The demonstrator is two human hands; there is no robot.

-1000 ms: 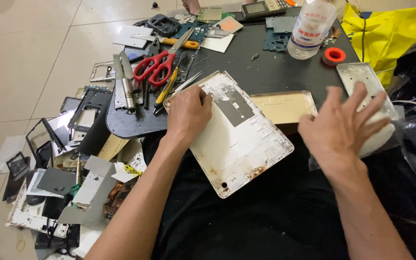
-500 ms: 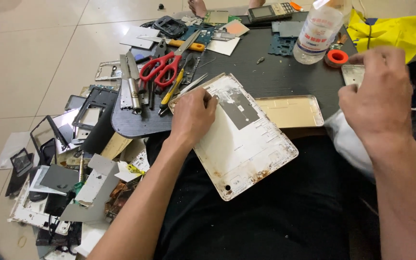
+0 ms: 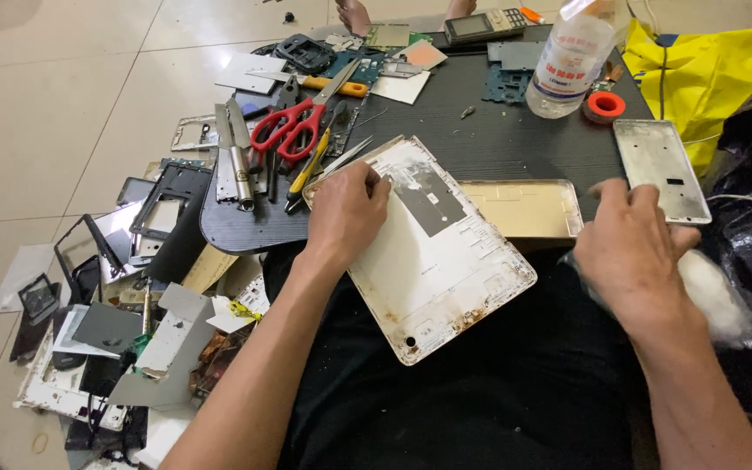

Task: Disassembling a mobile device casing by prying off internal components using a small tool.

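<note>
The person sits on a pale tiled floor [image 3: 54, 122] with a dark, wood-grained oval board [image 3: 498, 139] across the lap, and everything else gathers round that board. Half on its near edge, half over the black-clothed lap, lies a large white metal tablet back cover [image 3: 433, 252], stained and rusty at its lower corners, tilted diagonally. The left hand [image 3: 345, 213] presses flat on the cover's upper left corner, fingers spread and curled loosely, pinning it rather than gripping. The right hand [image 3: 633, 248] hovers off the board's right edge, fingers relaxed and half open, holding nothing I can see; it sits over a clear plastic bag of white cotton [image 3: 711, 292]. Between the hands, on the board, rests a gold rectangular metal shell [image 3: 524, 209], touching the white cover. At the board's right end lies a silver phone frame [image 3: 661, 170], with a red tape ring [image 3: 605, 106] and a clear plastic bottle [image 3: 567, 65] beyond. On the board's left end lie red-handled scissors [image 3: 293, 126] among tweezers and screwdrivers. Left of the board, broken screens and grey panels [image 3: 124, 322] litter the floor.
</note>
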